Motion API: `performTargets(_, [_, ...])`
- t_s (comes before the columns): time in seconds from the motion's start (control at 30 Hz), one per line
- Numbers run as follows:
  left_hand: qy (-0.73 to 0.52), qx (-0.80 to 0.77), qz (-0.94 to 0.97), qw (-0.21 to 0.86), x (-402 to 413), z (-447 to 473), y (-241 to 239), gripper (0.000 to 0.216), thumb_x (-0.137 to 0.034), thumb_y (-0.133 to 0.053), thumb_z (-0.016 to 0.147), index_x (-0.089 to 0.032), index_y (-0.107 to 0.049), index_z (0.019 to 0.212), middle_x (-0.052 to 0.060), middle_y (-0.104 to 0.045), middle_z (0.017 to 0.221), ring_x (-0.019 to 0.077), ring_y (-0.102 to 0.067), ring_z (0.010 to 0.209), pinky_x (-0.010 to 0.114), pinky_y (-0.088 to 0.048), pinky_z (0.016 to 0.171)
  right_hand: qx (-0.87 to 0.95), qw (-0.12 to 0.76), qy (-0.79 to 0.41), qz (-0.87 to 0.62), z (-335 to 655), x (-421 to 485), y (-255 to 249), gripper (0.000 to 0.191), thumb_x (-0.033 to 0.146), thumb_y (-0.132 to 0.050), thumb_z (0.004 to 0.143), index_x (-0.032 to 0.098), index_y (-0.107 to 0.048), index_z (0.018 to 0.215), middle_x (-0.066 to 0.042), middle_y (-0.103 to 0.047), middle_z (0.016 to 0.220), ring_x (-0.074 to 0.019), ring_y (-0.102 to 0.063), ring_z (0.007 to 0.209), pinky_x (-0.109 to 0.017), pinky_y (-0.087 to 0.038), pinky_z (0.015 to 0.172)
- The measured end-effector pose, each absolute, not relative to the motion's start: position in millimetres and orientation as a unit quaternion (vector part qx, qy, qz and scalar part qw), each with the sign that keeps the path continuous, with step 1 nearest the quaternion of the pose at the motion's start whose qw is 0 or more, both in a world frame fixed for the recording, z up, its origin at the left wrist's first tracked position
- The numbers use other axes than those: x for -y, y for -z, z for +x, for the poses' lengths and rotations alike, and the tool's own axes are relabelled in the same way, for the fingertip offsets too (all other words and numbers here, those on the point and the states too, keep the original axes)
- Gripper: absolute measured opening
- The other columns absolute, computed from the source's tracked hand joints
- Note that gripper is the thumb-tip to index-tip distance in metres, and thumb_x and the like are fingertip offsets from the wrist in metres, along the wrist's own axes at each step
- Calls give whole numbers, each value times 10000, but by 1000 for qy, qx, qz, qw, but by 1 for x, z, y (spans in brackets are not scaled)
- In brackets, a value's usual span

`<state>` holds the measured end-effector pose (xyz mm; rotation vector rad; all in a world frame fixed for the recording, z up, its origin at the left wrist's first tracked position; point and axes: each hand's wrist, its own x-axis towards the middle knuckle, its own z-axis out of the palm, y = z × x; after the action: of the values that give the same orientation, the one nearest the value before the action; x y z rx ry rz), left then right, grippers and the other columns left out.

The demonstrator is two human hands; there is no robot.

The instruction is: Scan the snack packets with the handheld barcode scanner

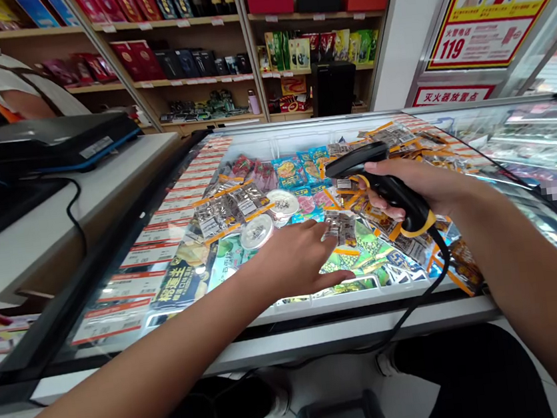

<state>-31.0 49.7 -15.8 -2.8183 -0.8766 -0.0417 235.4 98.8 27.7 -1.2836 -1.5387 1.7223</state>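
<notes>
At far left, on the white tabletop (119,180), a black register unit (49,141) sits with its cable (76,218) trailing off the edge; another person's sleeve (17,84) shows behind it. Next comes the freezer (251,319), its glass top (116,281) lined with price tags and its open middle piled with snack packets. The left hand (297,257) lies palm-down and loosely spread, gripping nothing, fingertips touching a small clear packet (339,225) on the heap. Just beside it to the right, the right hand (419,186) is wrapped around the handle of a black-and-yellow scanner (380,180), whose head points left over the packets. Its cord (432,279) loops down across the freezer's front rim.

Risks, as I judge them: with so many barcodes crowded under the head, the scanner could read a neighbouring packet. The cord might snag the rim or drag packets. Glare off the glossy wrappers could spoil a read.
</notes>
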Motion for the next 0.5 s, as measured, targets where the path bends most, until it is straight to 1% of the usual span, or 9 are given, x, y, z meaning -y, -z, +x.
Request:
performTargets(0.07, [5,323,-940,110,-47,-32,12,692,-681,-327,1013,-118,-721,1102,179,-710,1042,338,-692,979,449,-550,790,577,230,-624,-474,236,-99,-27,494,688,-611,893,207,-588,783,-85,-622,702,-147,-510,469,-288,-406,367])
performTargets(0.13, [-5,353,-928,120,-46,-33,12,692,-676,-330,1015,-115,-732,1056,172,-708,989,333,-694,952,444,-548,781,575,223,-624,-481,236,-99,-28,508,696,-600,896,202,-596,780,-88,-624,704,-149,-520,475,-288,-415,374])
performTargets(0.17, [-10,367,-922,125,-46,-33,13,699,-674,-330,1017,-105,-733,1075,180,-710,1013,340,-692,972,445,-550,787,571,221,-625,-484,236,-98,-28,499,685,-601,902,201,-594,781,-86,-628,709,-147,-525,477,-286,-422,380])
performTargets(0.23, [-14,393,-909,138,-47,-34,17,732,-680,-352,1010,-67,-712,1182,219,-700,1141,363,-678,1056,449,-555,814,569,223,-626,-484,233,-96,-28,474,645,-612,916,196,-582,768,-82,-634,715,-139,-531,479,-277,-432,392])
performTargets(0.33, [-16,411,-899,152,-50,-36,24,804,-690,-408,991,-1,-630,1341,278,-629,1328,392,-626,1192,456,-550,888,576,221,-629,-473,229,-95,-26,472,625,-620,924,190,-571,748,-71,-631,698,-127,-526,467,-266,-432,394])
performTargets(0.4, [-19,410,-899,152,-51,-37,26,829,-691,-413,989,15,-598,1381,293,-600,1378,396,-596,1242,465,-538,932,575,226,-634,-466,226,-95,-23,475,631,-620,922,190,-572,752,-59,-625,686,-125,-527,460,-265,-434,394])
performTargets(0.5, [-23,407,-900,155,-51,-38,27,849,-697,-389,993,24,-589,1393,302,-573,1415,394,-577,1264,480,-521,967,577,220,-639,-459,222,-95,-19,500,648,-604,927,191,-559,731,-48,-614,667,-119,-526,454,-260,-437,400])
